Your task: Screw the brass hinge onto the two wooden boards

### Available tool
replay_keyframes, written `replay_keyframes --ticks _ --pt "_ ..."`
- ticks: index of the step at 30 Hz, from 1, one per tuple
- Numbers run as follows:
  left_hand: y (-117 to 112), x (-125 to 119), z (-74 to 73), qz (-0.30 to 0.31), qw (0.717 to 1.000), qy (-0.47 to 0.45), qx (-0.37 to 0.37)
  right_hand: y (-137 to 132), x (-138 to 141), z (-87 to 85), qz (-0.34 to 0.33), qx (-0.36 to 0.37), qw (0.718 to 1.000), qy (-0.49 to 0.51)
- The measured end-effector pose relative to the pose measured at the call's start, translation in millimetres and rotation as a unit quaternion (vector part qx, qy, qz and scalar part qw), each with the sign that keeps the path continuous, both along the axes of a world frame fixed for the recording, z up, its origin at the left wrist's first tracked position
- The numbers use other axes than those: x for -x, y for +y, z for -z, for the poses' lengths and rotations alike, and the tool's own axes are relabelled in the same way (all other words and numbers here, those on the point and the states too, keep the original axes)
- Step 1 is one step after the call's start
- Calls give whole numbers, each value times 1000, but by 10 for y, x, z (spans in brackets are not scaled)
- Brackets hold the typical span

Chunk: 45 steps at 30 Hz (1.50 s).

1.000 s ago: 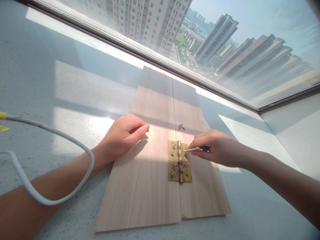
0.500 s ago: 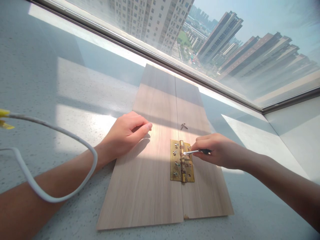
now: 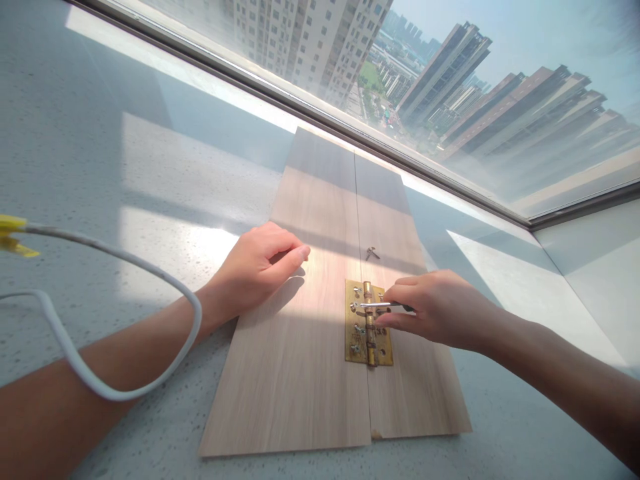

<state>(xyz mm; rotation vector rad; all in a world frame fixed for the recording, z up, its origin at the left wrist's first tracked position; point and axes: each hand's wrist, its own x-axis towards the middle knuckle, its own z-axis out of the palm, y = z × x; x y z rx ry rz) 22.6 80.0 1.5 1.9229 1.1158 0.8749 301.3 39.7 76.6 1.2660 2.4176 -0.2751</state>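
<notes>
A brass hinge (image 3: 352,337) lies unfolded across the seam between two pale wooden boards (image 3: 300,387). Several screws sit in its holes, some standing proud. My right hand (image 3: 435,310) is closed around a screwdriver (image 3: 377,305) held nearly flat over the hinge's pin, its metal tip beside a screw (image 3: 354,307) in the left leaf. The fingers hide most of the handle and part of the right leaf. On the left board rests my left hand (image 3: 267,263), thumb and fingers curled together; whatever they may hold is hidden. Loose screws (image 3: 372,253) lie just above the hinge.
A white cable (image 3: 170,283) with yellow tape (image 3: 13,235) loops over my left forearm. The boards lie on a speckled stone sill (image 3: 165,160), under a window frame (image 3: 235,77). A white wall (image 3: 595,267) stands at the right.
My right hand has turned the screwdriver flatter and brought its tip leftward, from the hinge's pin to a screw in the left leaf. My left hand stays on the board.
</notes>
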Motion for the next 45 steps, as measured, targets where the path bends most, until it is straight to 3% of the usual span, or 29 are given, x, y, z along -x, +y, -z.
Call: replay_keyframes --ticks 5,10,26,29,33,38,45 --pt "-2 -8 4 0 1000 0 0 -27 -133 -16 -28 18 998 61" --pt "5 1 5 0 1000 2 -2 -12 -71 -8 -63 -2 998 24" --pt "7 14 19 -3 1000 3 -1 -19 72 -8 -18 26 999 -25" --pt "6 10 23 -5 1000 3 0 -48 26 -95 19 20 1000 -12" --pt "7 8 24 -6 1000 3 -1 -105 -86 -370 113 6 994 6" --pt "4 6 17 -5 1000 -2 -6 -121 -181 -587 71 13 997 -6" --pt "9 12 27 0 1000 -9 -11 -23 -102 -542 41 16 998 -40"
